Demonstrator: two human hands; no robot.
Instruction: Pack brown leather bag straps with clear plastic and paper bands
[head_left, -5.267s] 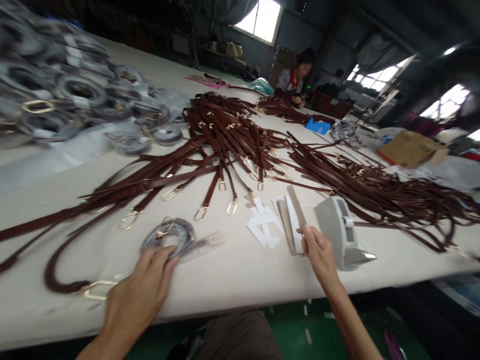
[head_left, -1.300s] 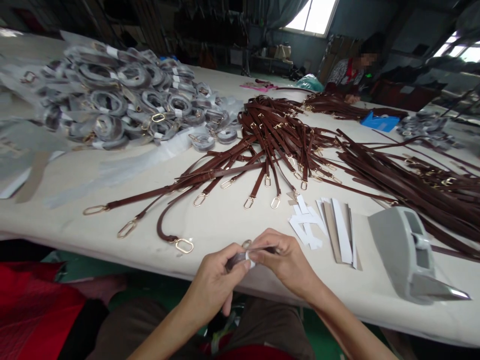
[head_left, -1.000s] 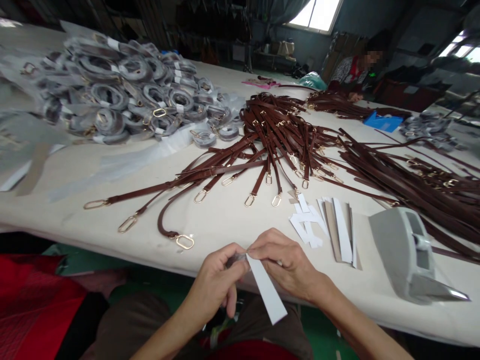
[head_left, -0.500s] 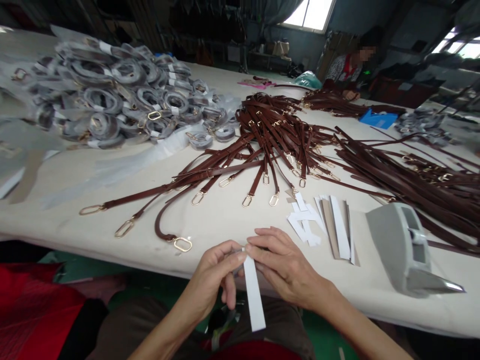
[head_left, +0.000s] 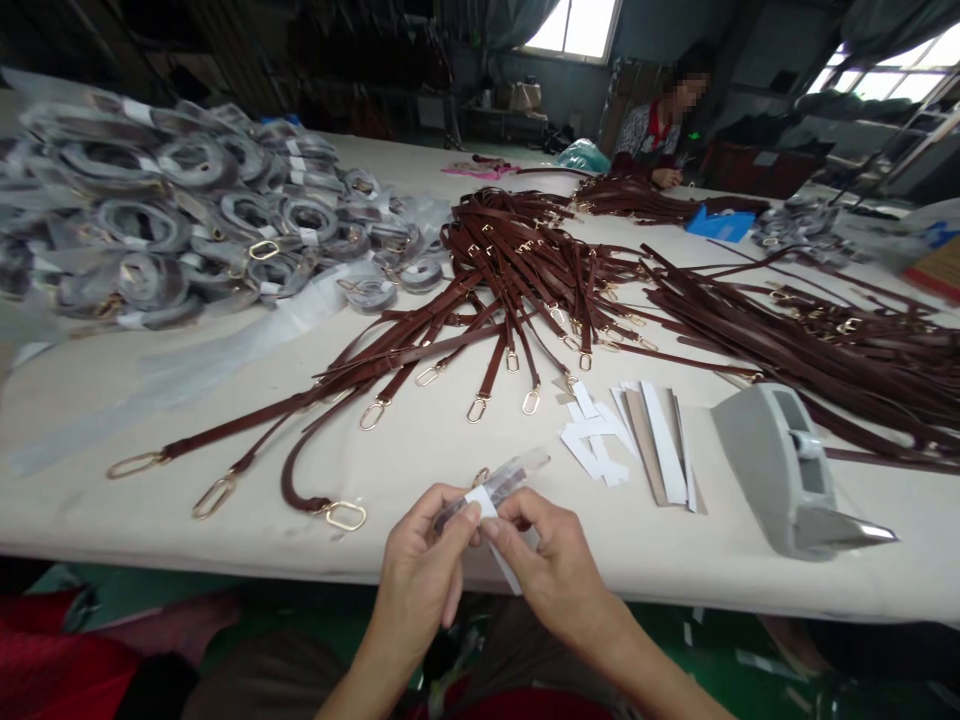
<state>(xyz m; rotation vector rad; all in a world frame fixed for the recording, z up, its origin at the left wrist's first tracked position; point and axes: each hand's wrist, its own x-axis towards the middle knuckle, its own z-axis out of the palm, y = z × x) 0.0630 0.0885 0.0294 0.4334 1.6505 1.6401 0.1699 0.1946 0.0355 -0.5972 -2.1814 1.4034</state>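
Head view shows my left hand (head_left: 420, 570) and right hand (head_left: 551, 570) meeting at the table (head_left: 675, 560) near edge, both pinched shut on one wrapped strap (head_left: 499, 487) with a white paper strip (head_left: 480, 503) around it. That bundle sits at my fingertips, its clear-wrapped end poking up and away over the tabletop, a gold ring showing behind it.

Bare cloth lies just beyond the bundle — a small open patch. Left of the bundle curls a loose brown strap (head_left: 300, 480) with a gold buckle. Right of the bundle lie cut paper strips (head_left: 637, 445), and further right the grey tape dispenser (head_left: 780, 470). Beyond the bundle the pile of brown straps (head_left: 525, 270) fans out.
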